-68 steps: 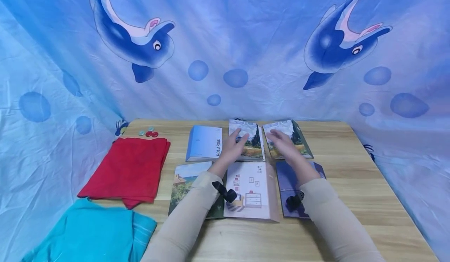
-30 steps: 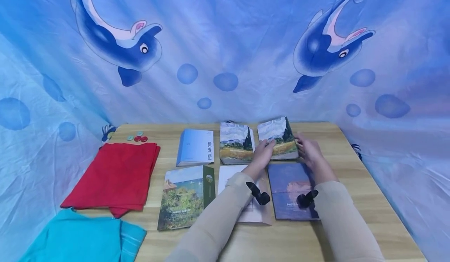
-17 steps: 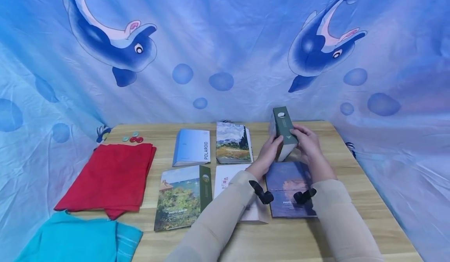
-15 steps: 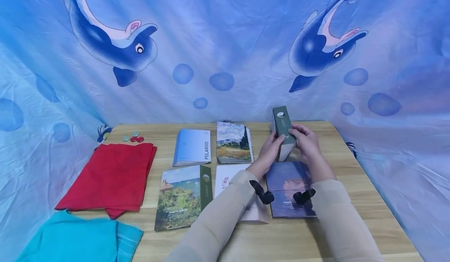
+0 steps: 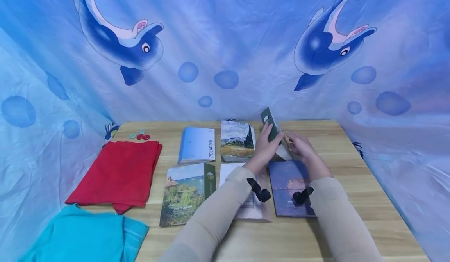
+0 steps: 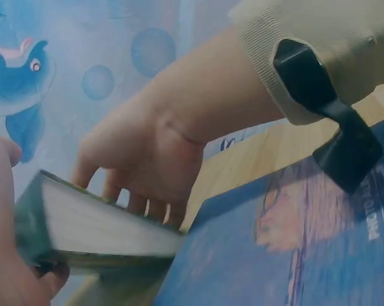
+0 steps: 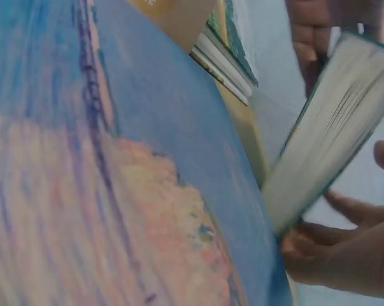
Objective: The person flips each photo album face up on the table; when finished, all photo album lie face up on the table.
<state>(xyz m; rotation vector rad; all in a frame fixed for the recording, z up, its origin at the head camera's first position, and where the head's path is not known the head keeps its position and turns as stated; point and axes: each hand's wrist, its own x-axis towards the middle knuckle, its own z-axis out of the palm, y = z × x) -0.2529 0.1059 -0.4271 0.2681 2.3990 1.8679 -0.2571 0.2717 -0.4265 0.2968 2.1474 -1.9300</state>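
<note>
A thick photo album with a green spine (image 5: 265, 118) stands tilted at the back right of the table. My left hand (image 5: 264, 148) grips it, with fingers over the spine side. In the left wrist view, the page block (image 6: 102, 220) shows between its covers, and the left thumb and fingers hold its spine end at the left edge. My right hand (image 5: 305, 149) is at the album's right side. Its fingers (image 7: 325, 245) touch the cover, while the thumb stands apart from it. A blue-purple photo album (image 5: 283, 184) lies flat just in front, partly under the right wrist's camera.
Left of the hands lie a landscape-painted album (image 5: 236, 143), a blue POLAROID album (image 5: 197, 143) and a garden-scene album (image 5: 184, 199). A white album (image 5: 251, 211) is partly under the left forearm. Red cloth (image 5: 117, 172), turquoise cloth (image 5: 88, 234) and several small discs (image 5: 143, 137) are at far left.
Both hands came to the right-hand album and lifted it from lying flat onto its edge, spine up. Since then its spine has tipped left, and the right hand has slid off the spine.
</note>
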